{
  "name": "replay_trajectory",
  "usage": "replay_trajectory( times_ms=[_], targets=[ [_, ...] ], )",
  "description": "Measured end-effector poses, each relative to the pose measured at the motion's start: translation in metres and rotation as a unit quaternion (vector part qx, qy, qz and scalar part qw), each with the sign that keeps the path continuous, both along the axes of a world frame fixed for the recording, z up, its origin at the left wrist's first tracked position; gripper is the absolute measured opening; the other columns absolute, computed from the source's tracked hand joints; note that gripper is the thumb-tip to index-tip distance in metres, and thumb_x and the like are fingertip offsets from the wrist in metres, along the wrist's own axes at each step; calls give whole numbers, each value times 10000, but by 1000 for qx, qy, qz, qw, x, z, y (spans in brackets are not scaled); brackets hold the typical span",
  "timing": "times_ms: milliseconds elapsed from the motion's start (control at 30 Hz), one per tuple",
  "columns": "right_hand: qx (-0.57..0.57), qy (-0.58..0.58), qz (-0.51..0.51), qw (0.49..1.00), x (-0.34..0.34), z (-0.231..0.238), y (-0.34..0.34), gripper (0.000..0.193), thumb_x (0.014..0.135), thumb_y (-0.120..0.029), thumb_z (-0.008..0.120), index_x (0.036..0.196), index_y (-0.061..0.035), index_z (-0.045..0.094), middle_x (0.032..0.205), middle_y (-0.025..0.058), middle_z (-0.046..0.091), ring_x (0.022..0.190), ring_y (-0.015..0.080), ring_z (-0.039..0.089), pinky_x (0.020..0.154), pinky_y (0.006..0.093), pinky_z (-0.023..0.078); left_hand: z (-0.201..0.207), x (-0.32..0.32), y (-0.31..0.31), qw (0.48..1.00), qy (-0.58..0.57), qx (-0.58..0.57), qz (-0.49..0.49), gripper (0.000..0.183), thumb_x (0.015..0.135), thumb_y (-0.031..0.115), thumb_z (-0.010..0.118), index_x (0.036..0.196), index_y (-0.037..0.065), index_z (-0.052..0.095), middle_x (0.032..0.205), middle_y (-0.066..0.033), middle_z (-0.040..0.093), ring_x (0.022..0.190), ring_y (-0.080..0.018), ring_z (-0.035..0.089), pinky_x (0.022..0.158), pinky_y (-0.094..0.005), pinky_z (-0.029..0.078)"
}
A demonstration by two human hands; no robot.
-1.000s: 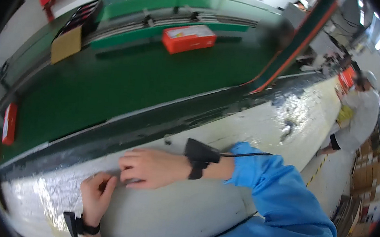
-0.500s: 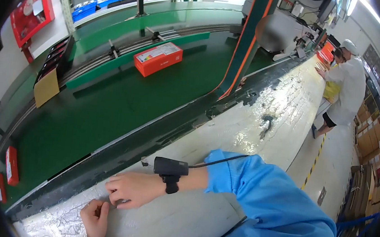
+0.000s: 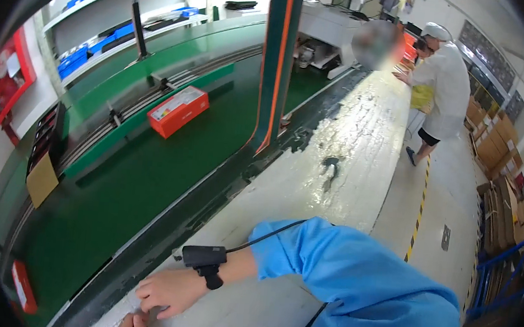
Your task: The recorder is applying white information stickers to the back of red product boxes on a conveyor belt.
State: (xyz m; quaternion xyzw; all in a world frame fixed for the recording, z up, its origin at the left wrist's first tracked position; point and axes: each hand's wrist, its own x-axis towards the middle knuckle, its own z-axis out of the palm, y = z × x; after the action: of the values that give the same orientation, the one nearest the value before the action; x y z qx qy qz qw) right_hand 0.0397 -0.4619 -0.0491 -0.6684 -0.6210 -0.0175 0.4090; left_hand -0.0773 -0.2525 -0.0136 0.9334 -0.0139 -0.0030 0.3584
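Observation:
My right hand [image 3: 173, 291] rests palm down on a worn white tabletop [image 3: 224, 313], its fingers loosely bent, slightly apart and apparently empty. A black strap with a small black box [image 3: 204, 256] is on that wrist, and a cable runs from it up the blue sleeve [image 3: 353, 265]. Just below the right fingertips, my left hand [image 3: 132, 326] shows only in part at the lower edge. Its fingers are curled in, and nothing can be seen in them. Both hands are close together, nearly touching.
A green conveyor [image 3: 147, 197] runs along the left, carrying a red-orange box [image 3: 179, 111] by its guide rail and another box [image 3: 24, 287] nearer. A dark post [image 3: 276, 71] rises beside the table. Farther right, a person in white [image 3: 440, 85] leans over the table's far end.
The view has swung to the right, so the scene sits farther left and lower. My left hand now shows less. The red-orange box stays by the rail.

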Motion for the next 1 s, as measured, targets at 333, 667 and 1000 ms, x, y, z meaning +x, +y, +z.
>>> replay_trajectory(
  times_ms=[333, 667, 1000],
  targets=[
    [17, -4, -2, 1000, 0, -4, -9, 172, 776, -202, 697, 853, -54, 657, 879, 87, 521, 936, 269, 541, 781, 388, 474, 9, 5, -21, 999, -28, -34, -8, 274, 1011, 187, 520, 939, -41, 653, 744, -156, 641, 652, -190, 557, 601, -319, 447],
    [-23, 69, 27, 997, 2, 11, 1, 222, 830, -241, 689, 930, -48, 642, 954, 105, 553, 931, 299, 557, 794, 414, 480, -16, -1, 8, 986, -26, -162, 29, 374, 1028, 189, 425, 869, -22, 690, 653, -40, 550, 599, -129, 481, 542, -297, 376],
    [-148, 63, -12, 987, -6, 38, -14, 144, 844, -187, 689, 938, -78, 682, 927, 64, 576, 915, 266, 569, 802, 376, 487, -8, 2, -3, 996, -25, -80, 17, 255, 984, 247, 547, 928, 32, 672, 757, -136, 642, 680, -266, 591, 624, -360, 472]
  ],
)
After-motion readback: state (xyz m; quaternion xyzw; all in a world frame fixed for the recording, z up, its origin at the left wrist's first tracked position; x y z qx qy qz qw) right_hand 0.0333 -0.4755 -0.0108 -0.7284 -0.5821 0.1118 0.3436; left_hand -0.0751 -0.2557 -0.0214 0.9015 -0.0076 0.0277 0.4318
